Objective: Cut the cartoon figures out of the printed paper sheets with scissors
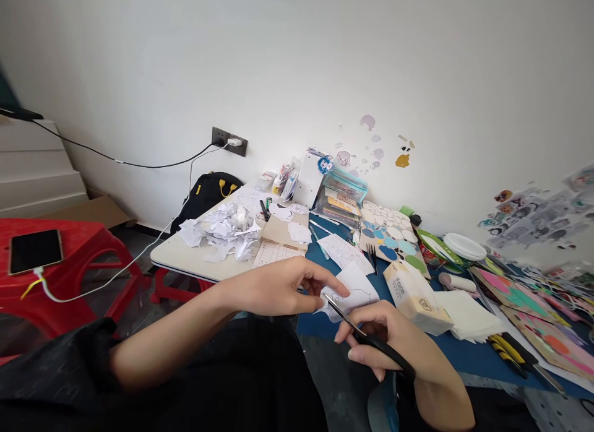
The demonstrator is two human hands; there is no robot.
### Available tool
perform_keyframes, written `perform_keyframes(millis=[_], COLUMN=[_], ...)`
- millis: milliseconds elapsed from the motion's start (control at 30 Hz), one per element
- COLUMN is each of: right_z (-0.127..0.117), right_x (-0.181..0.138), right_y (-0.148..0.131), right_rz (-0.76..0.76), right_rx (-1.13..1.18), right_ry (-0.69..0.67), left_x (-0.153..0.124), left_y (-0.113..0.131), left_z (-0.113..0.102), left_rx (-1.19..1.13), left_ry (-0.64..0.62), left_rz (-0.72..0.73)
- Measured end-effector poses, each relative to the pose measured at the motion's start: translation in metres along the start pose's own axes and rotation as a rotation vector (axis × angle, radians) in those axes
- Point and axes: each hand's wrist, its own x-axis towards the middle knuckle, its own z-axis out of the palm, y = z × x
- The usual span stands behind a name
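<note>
Between thumb and fingers, my left hand pinches a white sheet of paper with line drawings on it. My right hand is wrapped round the black handles of a pair of scissors. The metal blades point up and left, lying at the paper close to my left fingertips. Whether the blades are apart is hard to make out. Just beyond, another sheet with drawn outlines lies on the blue table surface. Cut-out drawings rest on a cardboard piece behind my left hand.
Crumpled paper scraps heap on the white table at left. A tissue pack and napkins lie right of my hands, with yellow-black pliers beyond. A white cable runs to a tablet on a red stool.
</note>
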Motion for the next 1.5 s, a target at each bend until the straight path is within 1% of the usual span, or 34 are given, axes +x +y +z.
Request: perform_keyframes(millis=[133, 400, 567, 767, 933, 1067, 1133, 1167, 1200, 1233, 1267, 1333, 1367, 1400, 1433, 1467, 1500], right_z=[0.003, 0.009, 0.006, 0.003, 0.002, 0.004, 0.006, 0.008, 0.009, 0.012, 0.014, 0.021, 0.024, 0.028, 0.031, 0.034, 0.037], right_x=[0.0, 0.001, 0.001, 0.0, -0.001, -0.002, -0.001, -0.001, -0.001, 0.0, 0.0, 0.003, 0.005, 0.007, 0.009, 0.012, 0.014], right_y=[0.002, 0.008, 0.003, -0.001, -0.004, -0.002, -0.001, 0.0, 0.0, -0.001, -0.001, -0.001, 0.0, 0.002, 0.005, 0.008, 0.011], right_rz=[-0.008, -0.037, -0.031, -0.058, -0.069, -0.052, -0.066, -0.083, -0.098, -0.113, -0.127, -0.154, -0.168, -0.186, -0.209, -0.234, -0.26], right_rx=[-0.025, -0.026, -0.06, -0.095, -0.131, -0.143, -0.106, -0.087, -0.072, -0.066, -0.066, -0.073, -0.074, -0.069, -0.064, -0.061, -0.065], right_ry=[0.023, 0.082, 0.061, 0.031, 0.008, 0.037, 0.067, 0.094, 0.135, 0.188, 0.249, 0.378, 0.434, 0.484, 0.527, 0.568, 0.604], left_x=[0.001, 0.004, 0.008, 0.01, 0.016, 0.021, 0.02, 0.018, 0.015, 0.011, 0.008, 0.001, -0.002, -0.004, -0.006, -0.006, -0.006], left_y=[0.002, 0.003, 0.006, 0.021, 0.029, 0.032, 0.031, 0.029, 0.027, 0.024, 0.02, 0.012, 0.007, 0.004, 0.0, -0.002, -0.005], left_z=[-0.003, -0.009, -0.014, -0.021, -0.026, -0.029, -0.028, -0.027, -0.024, -0.02, -0.015, -0.002, 0.005, 0.012, 0.019, 0.025, 0.031], left_rx=[-0.016, 0.032, 0.114, 0.193, 0.217, 0.24, 0.225, 0.205, 0.179, 0.154, 0.13, 0.127, 0.141, 0.152, 0.15, 0.13, 0.093], left_ry=[-0.039, -0.079, -0.156, -0.227, -0.329, -0.383, -0.379, -0.341, -0.26, -0.136, 0.035, 0.442, 0.597, 0.71, 0.782, 0.819, 0.824], left_rz=[0.006, -0.003, 0.023, 0.006, 0.008, 0.017, 0.019, 0.026, 0.042, 0.063, 0.091, 0.13, 0.124, 0.107, 0.084, 0.054, 0.016])
